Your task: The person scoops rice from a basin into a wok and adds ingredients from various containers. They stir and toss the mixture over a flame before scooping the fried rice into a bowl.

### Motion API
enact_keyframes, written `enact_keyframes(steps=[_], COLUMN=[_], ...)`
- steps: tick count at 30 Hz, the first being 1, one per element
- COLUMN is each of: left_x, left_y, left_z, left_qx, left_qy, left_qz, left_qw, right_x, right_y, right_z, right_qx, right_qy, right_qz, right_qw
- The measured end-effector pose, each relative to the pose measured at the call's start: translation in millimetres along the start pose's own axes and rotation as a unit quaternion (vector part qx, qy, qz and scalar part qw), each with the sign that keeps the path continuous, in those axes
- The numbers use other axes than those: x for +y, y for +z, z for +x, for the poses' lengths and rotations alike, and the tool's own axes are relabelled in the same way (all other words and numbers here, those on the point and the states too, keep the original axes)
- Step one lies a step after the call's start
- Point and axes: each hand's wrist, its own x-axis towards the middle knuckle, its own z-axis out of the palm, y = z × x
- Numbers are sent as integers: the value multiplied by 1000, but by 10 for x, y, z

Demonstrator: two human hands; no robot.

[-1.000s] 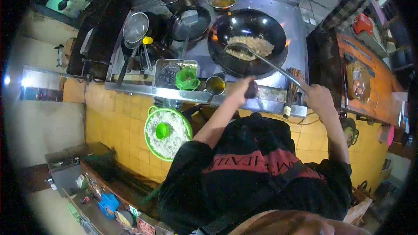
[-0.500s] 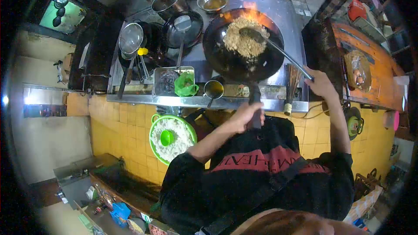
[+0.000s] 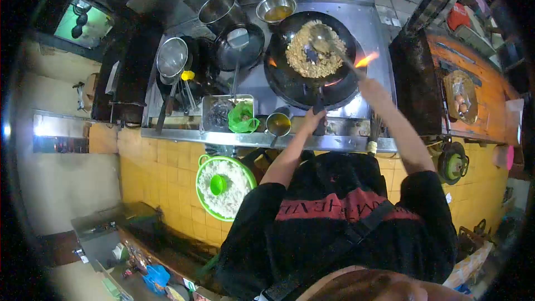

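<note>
A black wok [image 3: 284, 90] sits tilted over the burner, its far side pushed away from me. Brown fried rice [image 3: 301, 66] is heaped in it, with a dark gap near the middle. My left hand [image 3: 314, 121] is closed around the wok's handle [image 3: 319, 106]. In my right hand [image 3: 376, 95], the fingers wrap the long handle of a ladle [image 3: 321, 39], somewhat blurred by motion. The ladle's bowl rests on or just over the rice at the far side. Flames [image 3: 366, 59] show at the wok's right and lower edge.
Left of the wok are a pan [image 3: 251, 50], a pot [image 3: 220, 14], a strainer [image 3: 173, 57], a metal tray [image 3: 214, 112] with a green bag [image 3: 243, 118], and a cup of liquid [image 3: 278, 125]. A steel bowl [image 3: 276, 9] stands behind. A rice basket [image 3: 237, 189] is below the counter.
The wok and my left hand have moved away from me, with the wok tilting. My right hand has shifted left and forward with the ladle. Flames moved from the far rim to the right.
</note>
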Motion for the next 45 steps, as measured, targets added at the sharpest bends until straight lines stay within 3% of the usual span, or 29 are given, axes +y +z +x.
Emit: enact_keyframes(steps=[1,2,4,5,6,8,9,10,11,12,14,15,16,17,20,21,24,26,28,30,31,32,34,36,38,39,42,44,45], left_x=[0,-31,-40,12,85,157,179,214,458,311,823,1182,1547,1743,1468,1320,967,958,1446,1306,1274,1141,937,899,1191,1125,507,266,131], left_y=[11,24,-29,-40,-29,3,55,118,234,294,668,806,876,857,464,315,378,652,902,682,511,369,203,470,580,524,267,229,183], left_z=[13,15,33,53,13,-53,-41,-30,-166,-81,-552,-819,-1108,-1233,-889,-754,-852,-1260,-1658,-1310,-1023,-806,-791,-1227,-1646,-1540,-937,-561,-386], left_qx=[-3,-16,-40,-38,-52,-63,-36,-8,28,28,34,34,-28,-90,-139,-136,14,-58,-62,-106,-75,-54,-42,-9,-88,-87,-90,-25,-24], left_qy=[0,-26,-75,-73,-93,-113,-115,-116,-188,-229,-199,-198,-238,-273,-298,-241,-268,-282,-299,-276,-285,-227,-200,-208,-268,-265,-242,-92,-93], left_qz=[0,-34,-97,-98,-78,-59,-52,-48,-22,-93,-264,-264,-347,-424,-371,-357,-250,-253,-195,-188,-179,-227,-229,-147,-96,-95,-168,-157,-155], left_qw=[1000,999,992,992,991,990,991,992,981,969,943,943,907,859,868,892,930,923,932,937,939,946,952,967,955,956,951,983,983], right_x=[-308,-255,139,583,844,781,535,193,-41,-56,124,302,473,503,340,316,295,326,207,80,14,26,66,242,369,395,331,92,-49], right_y=[839,376,397,-508,-607,-268,-150,-72,-49,-204,-834,-960,-1073,-1333,-1760,-1764,-1723,-1661,-1597,-1489,-1470,-1420,-1006,-841,-1091,-1325,-1506,-1343,-1134], right_z=[-5,181,-2,193,183,225,253,260,176,48,-147,-295,-454,-511,-761,-825,-1060,-1036,-1105,-1166,-1179,-1146,-1138,-1017,-1086,-1116,-1139,-971,-844], right_qx=[109,-152,96,-332,-271,-266,-264,-197,-134,-138,-183,-164,-144,-142,-223,-205,-183,-176,-102,-86,-130,-166,-140,-105,-87,-65,-45,-15,-61], right_qy=[53,128,14,71,-38,124,122,108,91,86,71,18,-36,-37,12,7,16,32,54,57,78,102,135,197,199,230,276,334,353], right_qz=[-16,292,373,356,299,282,281,274,268,268,403,310,212,211,116,115,98,84,139,152,142,124,121,86,61,120,208,244,268], right_qw=[993,936,923,871,914,913,915,935,950,950,894,936,966,967,968,972,978,980,984,983,978,973,973,971,974,964,937,910,894])
